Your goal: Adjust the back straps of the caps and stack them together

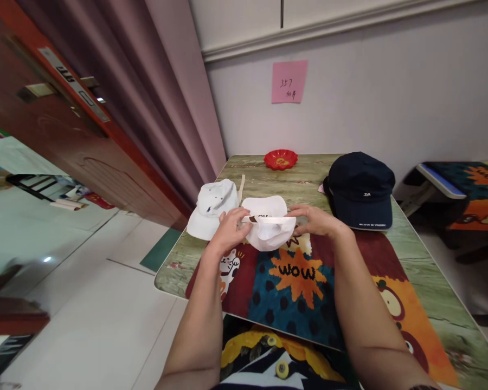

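Both my hands hold a white cap [270, 233] low over the table's middle, with its brim pointing away from me and its back opening facing me. My left hand [231, 229] is closed around the cap's left edge, fingers at the rim. The right side of the cap is gripped by my right hand [314, 220], thumb and fingertips at its edge. Left of it lies another white cap [217, 203] with a small dark logo, close to my left hand. Dark navy caps [360, 187], seemingly stacked, sit to the right, beyond my right wrist.
A red scalloped dish [281, 159] stands at the table's back. Under my forearms lies a colourful mat [293, 292] marked "WOW". A pink note [289, 81] is stuck on the wall. To the left is a brown door [85, 135]; a second table [467, 189] is at right.
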Demonstrator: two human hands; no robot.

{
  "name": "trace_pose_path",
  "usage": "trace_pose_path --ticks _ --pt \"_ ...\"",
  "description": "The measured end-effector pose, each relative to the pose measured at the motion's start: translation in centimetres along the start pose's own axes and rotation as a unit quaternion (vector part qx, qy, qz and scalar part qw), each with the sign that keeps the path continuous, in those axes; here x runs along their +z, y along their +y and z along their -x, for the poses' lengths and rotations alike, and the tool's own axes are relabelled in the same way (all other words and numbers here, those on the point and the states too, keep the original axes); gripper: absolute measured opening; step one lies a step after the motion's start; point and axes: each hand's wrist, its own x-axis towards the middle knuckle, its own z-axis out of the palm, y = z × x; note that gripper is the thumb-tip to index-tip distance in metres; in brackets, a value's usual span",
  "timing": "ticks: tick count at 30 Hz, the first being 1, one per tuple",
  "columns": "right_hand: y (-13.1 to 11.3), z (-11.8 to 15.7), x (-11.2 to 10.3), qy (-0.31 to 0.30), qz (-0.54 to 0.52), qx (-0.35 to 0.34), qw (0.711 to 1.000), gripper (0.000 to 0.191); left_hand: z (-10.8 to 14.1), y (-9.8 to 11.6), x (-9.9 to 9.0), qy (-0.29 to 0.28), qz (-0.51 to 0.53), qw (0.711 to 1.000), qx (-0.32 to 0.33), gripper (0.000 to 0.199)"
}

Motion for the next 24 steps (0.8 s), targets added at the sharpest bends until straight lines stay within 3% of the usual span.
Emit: trace_pose_path --ticks 2,4,7,10,13,17,21,24 --pt "-0.3 -0.1 0.0 0.012 -0.039 -0.02 0.999 0.025 0.1 0.4 -0.4 -0.01 0.086 0.996 -0.014 0.019" --pt "-0.7 0.3 -0.4 0.036 -0.111 -0.056 0.992 0.016 0.5 0.9 -1.1 -0.025 0.195 0.98 -0.035 0.021" --pt "-1.8 1.3 -1.1 0.075 -0.282 -0.083 0.953 0.031 1.0 1.8 -2.3 -0.033 0.351 0.934 -0.055 0.024" --pt "-3.6 2.0 -1.0 0.111 -0.456 -0.051 0.882 0.044 1.1 2.4 -2.5 0.019 0.468 0.882 -0.049 0.029" --pt "-5.4 1.6 -0.1 0.114 -0.568 -0.024 0.815 0.044 0.8 2.2 -1.2 0.063 0.542 0.834 -0.076 0.036" --pt "-6.1 0.2 1.3 0.113 -0.635 0.01 0.765 0.034 0.5 0.8 1.3 0.061 0.588 0.797 -0.122 0.049" --pt "-5.4 -1.0 2.5 0.12 -0.671 0.019 0.731 0.034 0.6 -0.3 3.2 0.103 0.596 0.789 -0.104 0.062" --pt "-5.0 -1.9 3.0 0.129 -0.687 0.024 0.715 0.036 0.9 -0.3 4.1 0.101 0.592 0.795 -0.08 0.078"
